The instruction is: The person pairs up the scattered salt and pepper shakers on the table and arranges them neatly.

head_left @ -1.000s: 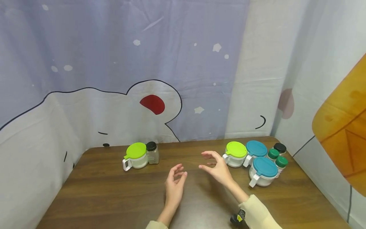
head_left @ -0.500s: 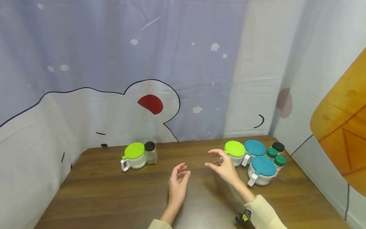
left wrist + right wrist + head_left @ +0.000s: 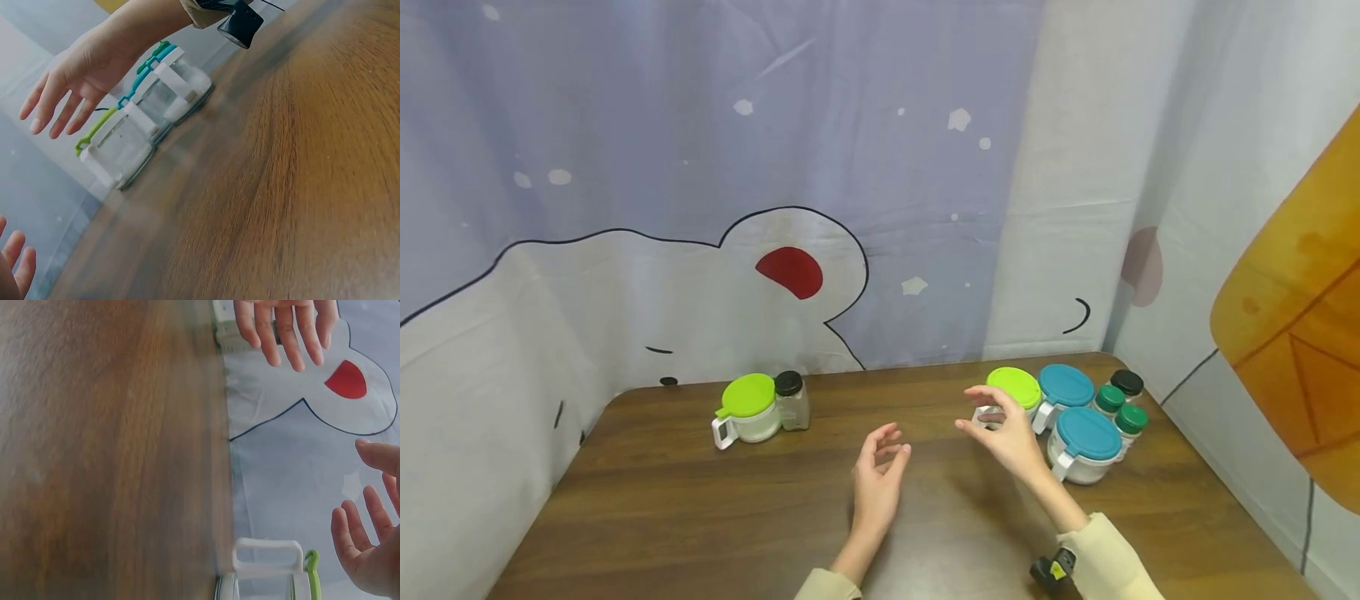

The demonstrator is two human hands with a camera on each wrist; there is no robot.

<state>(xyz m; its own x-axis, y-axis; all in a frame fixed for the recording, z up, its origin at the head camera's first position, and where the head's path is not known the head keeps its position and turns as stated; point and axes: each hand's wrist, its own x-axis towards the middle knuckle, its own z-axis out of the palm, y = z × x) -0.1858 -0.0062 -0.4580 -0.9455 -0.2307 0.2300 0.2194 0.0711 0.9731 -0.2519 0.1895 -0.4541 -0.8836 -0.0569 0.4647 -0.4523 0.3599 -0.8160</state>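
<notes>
My left hand (image 3: pixel 877 487) hovers over the middle of the table with loosely bent fingers, holding nothing. My right hand (image 3: pixel 1011 437) is raised further right, thumb and fingers apart around bare air. In the head view it partly covers a white-handled seasoning jar with a lime lid (image 3: pixel 1015 386); the right wrist view shows them apart. Beside that jar stand two more jars with blue lids (image 3: pixel 1066 386). Near them are two small bottles with green caps (image 3: pixel 1131 418) and one with a black cap (image 3: pixel 1127 382).
At the back left of the wooden table (image 3: pixel 715 517), another lime-lidded jar (image 3: pixel 749 396) stands beside a black-capped glass shaker bottle (image 3: pixel 793 402). A printed curtain (image 3: pixel 925 208) hangs behind the table's back edge. A dark wrist camera (image 3: pixel 1052 568) sits at my right sleeve.
Both hands have drifted to the right in the head view, the right one now overlapping the lime-lidded jar there. The view has shifted slightly. The jars and bottles stay put on the table.
</notes>
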